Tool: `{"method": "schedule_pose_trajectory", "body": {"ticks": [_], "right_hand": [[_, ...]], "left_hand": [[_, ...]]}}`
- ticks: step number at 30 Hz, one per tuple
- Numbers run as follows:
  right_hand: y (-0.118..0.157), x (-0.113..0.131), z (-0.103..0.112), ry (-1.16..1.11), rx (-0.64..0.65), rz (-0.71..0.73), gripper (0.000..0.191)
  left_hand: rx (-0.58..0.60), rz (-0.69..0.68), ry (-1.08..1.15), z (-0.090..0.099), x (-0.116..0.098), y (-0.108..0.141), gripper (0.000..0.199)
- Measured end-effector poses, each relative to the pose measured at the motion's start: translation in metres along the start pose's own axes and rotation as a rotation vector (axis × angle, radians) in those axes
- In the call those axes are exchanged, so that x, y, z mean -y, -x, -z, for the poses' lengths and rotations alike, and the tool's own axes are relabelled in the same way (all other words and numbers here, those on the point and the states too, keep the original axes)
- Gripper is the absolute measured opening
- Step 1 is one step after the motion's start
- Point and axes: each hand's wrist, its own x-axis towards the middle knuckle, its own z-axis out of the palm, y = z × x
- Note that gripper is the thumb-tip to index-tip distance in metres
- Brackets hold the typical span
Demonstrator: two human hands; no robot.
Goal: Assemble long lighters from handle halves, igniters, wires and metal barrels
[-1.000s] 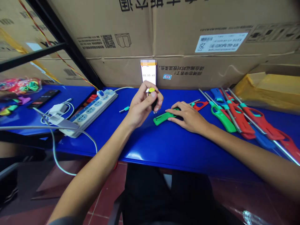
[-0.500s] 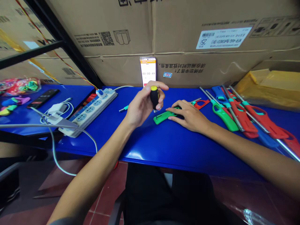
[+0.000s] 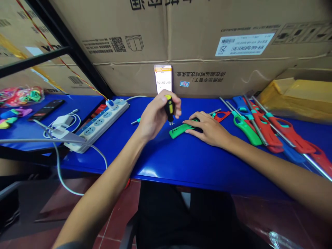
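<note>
1. Left hand (image 3: 155,116): fingers are curled in a narrow grip around the black-and-yellow screwdriver (image 3: 169,106). The handle stands nearly upright, leaning slightly, with the shaft pointing down.
2. Right hand (image 3: 211,130): palm down, with thumb and forefinger parted just enough to hold the green lighter body (image 3: 178,131) between them. The remaining fingers are bent over its far part, so their exact contact cannot be told.
3. Green lighter body: lies flat on the blue table (image 3: 160,160), in front of the person; its free end points left and sits beneath the screwdriver. Whether the tip is seated in it cannot be confirmed.
4. Beyond the right hand: a red-handled piece (image 3: 221,116) lies just beside the fingers.
5. Right side of table: a pile of lighters (image 3: 269,133) with red, green and blue handles and metal tubes, overlapping at a slant.
6. Rear: a lit phone (image 3: 164,80) stands against the cardboard box (image 3: 197,45), its display reading 00:00:49. The left hand overlaps its lower part in view.
7. Left side: a white power strip (image 3: 96,126) lies slantwise; a small teal-and-metal part (image 3: 136,121) lies between it and the left hand, partly hidden by that hand.
</note>
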Motion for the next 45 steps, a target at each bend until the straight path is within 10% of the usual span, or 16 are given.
{"method": "schedule_pose_trajectory", "body": {"ticks": [45], "right_hand": [[-0.0008,-0.0002,0.0000,0.000,-0.006,0.021,0.040]], "left_hand": [[0.062,0.000,-0.030,-0.0025,-0.0008,-0.0001,0.047]]}}
